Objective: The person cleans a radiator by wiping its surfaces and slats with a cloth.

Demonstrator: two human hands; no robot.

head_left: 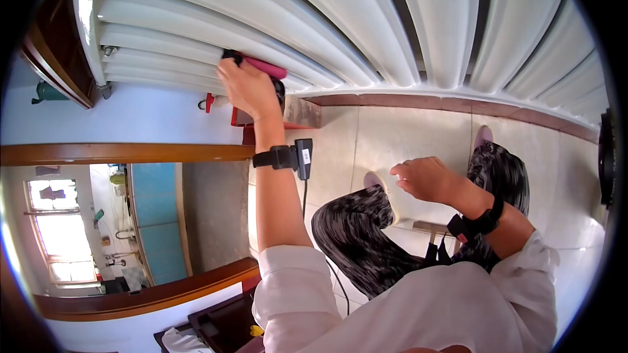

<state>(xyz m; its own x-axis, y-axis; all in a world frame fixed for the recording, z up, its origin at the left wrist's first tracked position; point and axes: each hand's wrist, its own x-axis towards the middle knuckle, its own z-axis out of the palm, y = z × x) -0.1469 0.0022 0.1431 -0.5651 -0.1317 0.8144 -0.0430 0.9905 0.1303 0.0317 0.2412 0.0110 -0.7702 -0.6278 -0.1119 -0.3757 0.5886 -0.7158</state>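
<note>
My left hand (250, 90) reaches up to the lower edge of the white radiator (275, 23). Its fingers are closed around a pink, tube-shaped thing with black parts (265, 68). What kind of thing it is, I cannot make out, since the hand covers some of it. My right hand (428, 180) hovers above my knees, away from the radiator. The fingers there are loosely curled in, and nothing shows in them. Both wrists wear black straps (278, 157) with small boxes.
A cable (337, 281) hangs from the left wrist box. Near the left hand are a red-edged box (241, 116) and a red clip-like object (208, 102). Wooden framing (131, 152) borders an opening to another room. My legs (356, 242) are bent over the tiled floor (418, 121).
</note>
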